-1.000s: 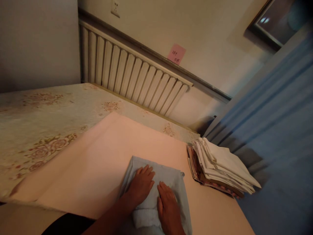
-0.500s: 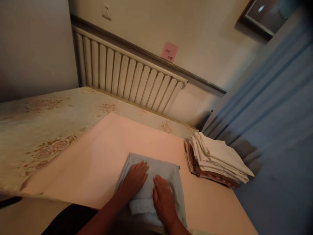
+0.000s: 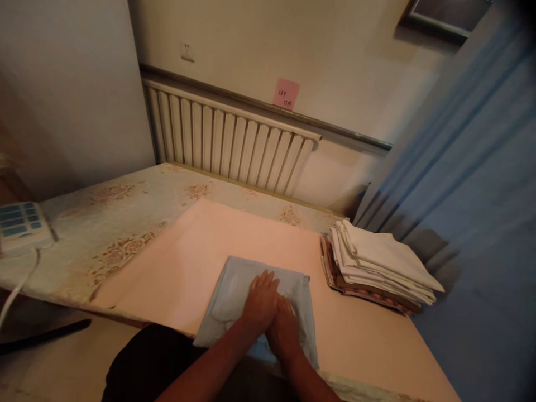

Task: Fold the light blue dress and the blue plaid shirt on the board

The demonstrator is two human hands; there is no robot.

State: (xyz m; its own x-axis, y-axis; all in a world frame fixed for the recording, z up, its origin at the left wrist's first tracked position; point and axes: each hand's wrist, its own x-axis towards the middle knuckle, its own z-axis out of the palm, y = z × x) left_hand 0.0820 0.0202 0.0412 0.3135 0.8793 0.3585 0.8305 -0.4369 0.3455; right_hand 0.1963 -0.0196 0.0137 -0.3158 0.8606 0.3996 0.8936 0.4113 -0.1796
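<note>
A folded light blue garment (image 3: 238, 285) lies on the pink sheet in front of me, its near part bunched under my wrists. My left hand (image 3: 260, 304) rests flat on the middle of it, fingers stretched forward and close together. Tight against its right side is my right hand (image 3: 285, 332), also pressed on the cloth; its fingers lie extended, with some of them partly hidden behind the left hand. Neither hand grips the fabric. A small dark spot shows at the garment's far right corner.
The pink sheet (image 3: 355, 335) covers part of a floral tablecloth (image 3: 125, 192). To the right stands a stack of folded cloths (image 3: 381, 262) near a blue curtain (image 3: 469, 195). A white device with blue keys (image 3: 25, 223) and a cable sits left. Behind is a radiator (image 3: 234, 139).
My left hand has slid right across the garment until it meets my right hand. The view has turned slightly left, bringing the white device into sight.
</note>
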